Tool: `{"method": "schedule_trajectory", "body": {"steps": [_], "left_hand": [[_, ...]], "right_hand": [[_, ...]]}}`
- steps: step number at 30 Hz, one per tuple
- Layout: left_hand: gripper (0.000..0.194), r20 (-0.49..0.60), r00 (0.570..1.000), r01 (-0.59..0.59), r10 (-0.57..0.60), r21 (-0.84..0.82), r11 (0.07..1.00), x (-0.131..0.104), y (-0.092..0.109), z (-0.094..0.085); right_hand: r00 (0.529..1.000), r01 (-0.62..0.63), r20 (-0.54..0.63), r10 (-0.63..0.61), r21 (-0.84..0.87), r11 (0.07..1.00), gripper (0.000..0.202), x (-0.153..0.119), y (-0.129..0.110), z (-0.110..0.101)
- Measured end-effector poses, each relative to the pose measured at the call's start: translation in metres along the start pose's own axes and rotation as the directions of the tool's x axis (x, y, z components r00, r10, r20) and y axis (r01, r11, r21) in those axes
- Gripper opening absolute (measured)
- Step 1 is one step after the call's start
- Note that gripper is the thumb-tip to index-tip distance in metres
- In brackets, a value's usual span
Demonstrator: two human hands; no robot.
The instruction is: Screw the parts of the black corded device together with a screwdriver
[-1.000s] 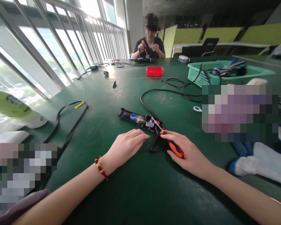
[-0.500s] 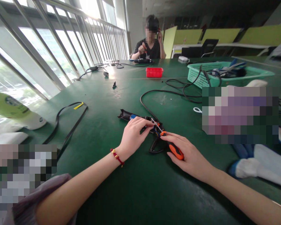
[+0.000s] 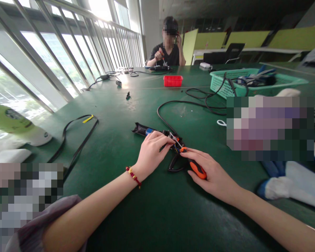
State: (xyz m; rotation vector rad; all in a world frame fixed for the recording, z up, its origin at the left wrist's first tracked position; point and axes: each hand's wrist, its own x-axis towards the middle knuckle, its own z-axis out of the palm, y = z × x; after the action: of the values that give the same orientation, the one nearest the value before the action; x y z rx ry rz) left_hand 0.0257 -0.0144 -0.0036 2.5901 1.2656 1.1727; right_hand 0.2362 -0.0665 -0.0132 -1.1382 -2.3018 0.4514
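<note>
An opened black tool body (image 3: 141, 129) with a blue part and small wires lies on the green table. My right hand (image 3: 210, 171) is closed round the orange and black handle of a screwdriver (image 3: 198, 170), whose metal shaft points up and left onto the wired end of the body. Over the middle of the body, my left hand (image 3: 154, 152) has its fingers pinched together at the wires; what lies between the fingertips is too small to make out. A black cable loop sits between the hands.
Beyond the hands stand a red box (image 3: 173, 81) and a green basket (image 3: 254, 91) with tools. A black cable (image 3: 183, 102) curves across the table (image 3: 136, 217). White and blue gloves (image 3: 280, 187) lie at right, a black strap (image 3: 80, 148) at left. A person sits opposite.
My left hand has shifted slightly to the right along the tool body. My right hand and the screwdriver are almost where they were.
</note>
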Motion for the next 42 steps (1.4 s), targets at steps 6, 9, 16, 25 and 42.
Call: {"method": "schedule_trajectory", "body": {"steps": [6,9,16,25,42], "left_hand": [[0.011,-0.027,1.000,0.007,-0.007,0.003,1.000,-0.001,-0.002,0.000],[0.011,-0.020,1.000,-0.019,0.019,0.038,0.999,-0.001,-0.001,0.000],[0.012,-0.025,0.993,-0.112,0.118,0.155,0.982,-0.002,0.004,-0.002],[0.014,-0.010,0.992,-0.117,0.123,0.237,0.964,-0.002,0.006,-0.001],[0.045,0.239,0.971,-0.088,0.029,0.240,0.967,0.004,-0.028,-0.015]], "right_hand": [[1.000,0.010,-0.016,-0.009,0.003,1.000,0.046,0.001,-0.001,0.000],[1.000,0.012,-0.021,-0.012,0.003,1.000,0.046,0.000,0.000,0.000],[1.000,0.008,-0.010,-0.008,-0.006,1.000,0.046,0.000,0.000,0.000],[1.000,0.016,-0.026,-0.016,0.002,1.000,0.046,0.001,0.000,0.000],[0.902,-0.061,-0.376,0.212,0.375,0.925,0.027,-0.008,-0.002,-0.003]]}}
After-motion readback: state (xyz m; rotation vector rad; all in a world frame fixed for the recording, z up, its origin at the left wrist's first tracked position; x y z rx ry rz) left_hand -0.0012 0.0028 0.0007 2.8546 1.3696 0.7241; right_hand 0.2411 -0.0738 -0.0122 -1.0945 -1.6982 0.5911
